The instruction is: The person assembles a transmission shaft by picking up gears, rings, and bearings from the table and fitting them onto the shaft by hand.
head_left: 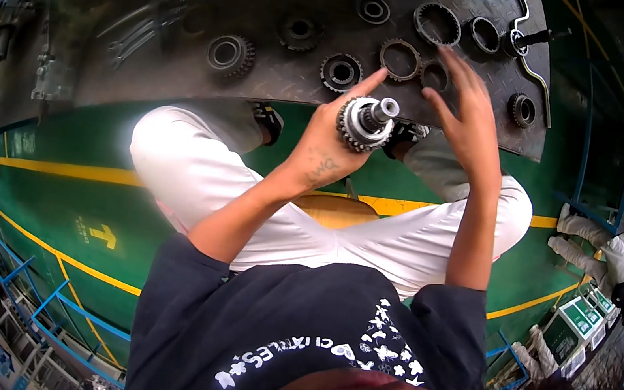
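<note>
My left hand (pixel 319 154) is wrapped round a gear shaft (pixel 364 125), a metal shaft carrying toothed gears, held up just before the table's near edge. Its index finger points toward a toothed brass-coloured ring (pixel 399 60). To the right, my right hand (pixel 471 126) has its thumb and fingers apart around a smaller dark ring (pixel 435 75) on the table. Whether the fingers touch that ring I cannot tell. Just beyond the fingertips lies a large toothed ring (pixel 437 25), with another ring (pixel 484 35) to its right.
On the dark metal table (pixel 263 88) also lie several gears, including one on the left (pixel 229 55), one in the middle (pixel 342 73) and one at the right (pixel 522 110). A dark shaft (pixel 537 38) lies at the far right. Another person (pixel 613 253) is at the right.
</note>
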The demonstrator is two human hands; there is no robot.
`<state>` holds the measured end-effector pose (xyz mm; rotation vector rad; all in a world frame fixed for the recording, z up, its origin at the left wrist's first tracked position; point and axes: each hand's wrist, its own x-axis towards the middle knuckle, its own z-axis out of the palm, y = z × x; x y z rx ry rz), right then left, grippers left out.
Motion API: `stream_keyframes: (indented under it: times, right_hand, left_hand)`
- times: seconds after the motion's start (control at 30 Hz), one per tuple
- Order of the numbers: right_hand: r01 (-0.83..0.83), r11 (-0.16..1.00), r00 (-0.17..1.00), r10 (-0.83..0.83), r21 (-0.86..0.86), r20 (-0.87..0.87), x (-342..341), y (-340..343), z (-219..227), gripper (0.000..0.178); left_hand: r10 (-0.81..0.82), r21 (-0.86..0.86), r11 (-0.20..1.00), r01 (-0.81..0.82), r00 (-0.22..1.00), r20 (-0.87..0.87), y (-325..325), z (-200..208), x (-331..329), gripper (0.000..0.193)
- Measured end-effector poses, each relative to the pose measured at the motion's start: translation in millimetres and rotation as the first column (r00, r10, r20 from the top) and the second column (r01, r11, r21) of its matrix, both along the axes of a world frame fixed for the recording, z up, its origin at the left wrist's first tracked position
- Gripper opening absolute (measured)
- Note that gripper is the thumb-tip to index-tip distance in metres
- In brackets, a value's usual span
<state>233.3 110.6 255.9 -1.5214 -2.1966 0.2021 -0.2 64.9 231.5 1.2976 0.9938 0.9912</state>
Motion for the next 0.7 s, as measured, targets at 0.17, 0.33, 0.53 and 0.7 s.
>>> stream_keyframes:
  times: [0.17, 0.33, 0.53, 0.7]
  right_hand:
    - [0.026, 0.992, 1.0, -0.027, -0.127, -0.004, -2, 0, -1, 0.058]
    - [-0.038, 0.997, 0.998, 0.041, -0.062, 0.041, 5, 7, -4, 0.053]
    - [-0.313, 0.921, 0.658, 0.035, -0.23, -0.752, -21, -18, 44, 0.07]
    - [-0.379, 0.879, 0.884, 0.253, -0.288, -0.392, -46, -13, 67, 0.074]
  left_hand:
    - [-0.007, -0.036, 0.999, 0.008, 0.999, 0.034, -1, -12, 4, 0.062]
    - [-0.037, -0.027, 0.999, 0.037, 0.999, -0.002, 0, -10, 0, 0.06]
    - [0.013, 0.044, 0.999, -0.011, 0.999, -0.032, 2, -20, 6, 0.076]
    - [-0.058, -0.095, 0.994, 0.059, 0.998, 0.012, 1, -4, 3, 0.046]
